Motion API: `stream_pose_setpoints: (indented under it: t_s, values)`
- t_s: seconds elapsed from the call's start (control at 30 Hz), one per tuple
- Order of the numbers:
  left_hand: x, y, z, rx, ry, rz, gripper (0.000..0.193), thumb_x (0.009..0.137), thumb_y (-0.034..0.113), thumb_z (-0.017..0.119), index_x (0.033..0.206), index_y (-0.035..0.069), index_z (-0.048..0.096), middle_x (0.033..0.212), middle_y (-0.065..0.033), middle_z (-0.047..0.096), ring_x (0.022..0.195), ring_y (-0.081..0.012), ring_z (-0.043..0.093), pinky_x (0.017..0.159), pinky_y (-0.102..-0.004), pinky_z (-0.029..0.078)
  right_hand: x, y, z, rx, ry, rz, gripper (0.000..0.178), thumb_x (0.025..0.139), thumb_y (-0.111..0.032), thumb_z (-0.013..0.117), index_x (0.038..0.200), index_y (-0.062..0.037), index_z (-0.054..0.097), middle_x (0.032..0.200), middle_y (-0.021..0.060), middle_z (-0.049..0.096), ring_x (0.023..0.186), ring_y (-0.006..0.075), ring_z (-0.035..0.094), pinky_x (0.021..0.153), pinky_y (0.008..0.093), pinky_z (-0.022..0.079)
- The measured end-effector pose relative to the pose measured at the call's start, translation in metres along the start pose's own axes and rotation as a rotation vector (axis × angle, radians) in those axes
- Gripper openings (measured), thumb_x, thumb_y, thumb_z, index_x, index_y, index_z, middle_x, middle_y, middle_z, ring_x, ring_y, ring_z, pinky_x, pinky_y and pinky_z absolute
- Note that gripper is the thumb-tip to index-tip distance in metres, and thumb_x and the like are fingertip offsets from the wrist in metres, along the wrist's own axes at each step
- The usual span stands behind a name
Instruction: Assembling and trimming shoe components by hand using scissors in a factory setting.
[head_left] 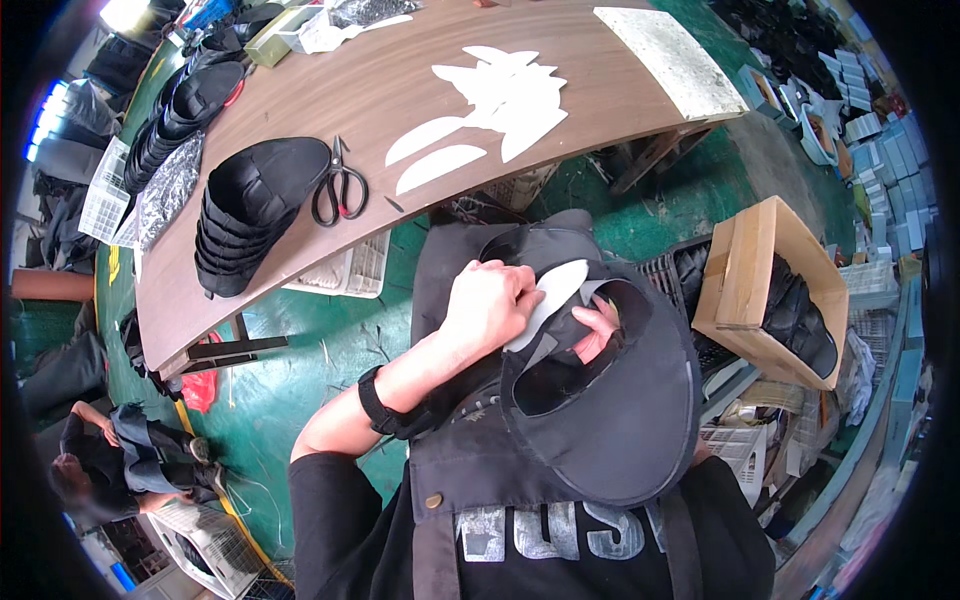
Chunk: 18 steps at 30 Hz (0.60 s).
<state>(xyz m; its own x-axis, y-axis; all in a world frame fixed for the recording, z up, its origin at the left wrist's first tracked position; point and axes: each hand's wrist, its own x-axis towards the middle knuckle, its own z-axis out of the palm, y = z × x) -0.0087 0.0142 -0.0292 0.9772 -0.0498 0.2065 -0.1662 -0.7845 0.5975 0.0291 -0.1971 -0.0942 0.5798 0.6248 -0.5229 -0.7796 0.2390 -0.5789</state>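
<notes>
A black shoe upper lies across my lap, its rounded end toward me. My left hand has its fingers bent in a pinch on a white half-moon stiffener, at the far left edge of the upper's opening. Through that opening, fingers of my right hand show, gripping the upper from underneath; the rest of this hand is hidden by it. More black material, partly a second upper, lies under my left wrist, but its shape is hard to make out.
Ahead, a brown table holds loose white half-moon pieces, black-handled scissors, a nested stack of black uppers and a white board. A cardboard box stands at right. A person sits at far left.
</notes>
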Motion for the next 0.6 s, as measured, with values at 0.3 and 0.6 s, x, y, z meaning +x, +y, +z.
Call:
stream_pose_setpoints:
  t_s: [0.3, 0.6]
  values:
    - [0.006, 0.000, -0.007, 0.217, -0.065, 0.212, 0.017, 0.074, 0.020, 0.071, 0.068, 0.010, 0.058, 0.069, -0.0025, 0.053, 0.075, -0.0225, 0.053, 0.071, -0.0373, 0.038, 0.002, 0.004, 0.005, -0.089, -0.077, 0.001, 0.037, 0.089, -0.011, 0.054, 0.124, -0.0011, 0.049, 0.106, 0.0131, 0.063, 0.092, 0.0250, 0.064, 0.079, 0.0389, 0.053]
    - [0.011, 0.002, -0.007, 0.100, -0.053, 0.236, 0.021, 0.075, 0.022, 0.071, 0.087, 0.010, 0.059, 0.081, -0.0076, 0.052, 0.083, -0.0284, 0.055, 0.073, -0.0390, 0.044, -0.001, -0.001, 0.003, -0.189, -0.139, -0.011, 0.036, 0.089, -0.012, 0.054, 0.123, -0.0006, 0.050, 0.104, 0.0125, 0.063, 0.090, 0.0234, 0.064, 0.077, 0.0372, 0.053]
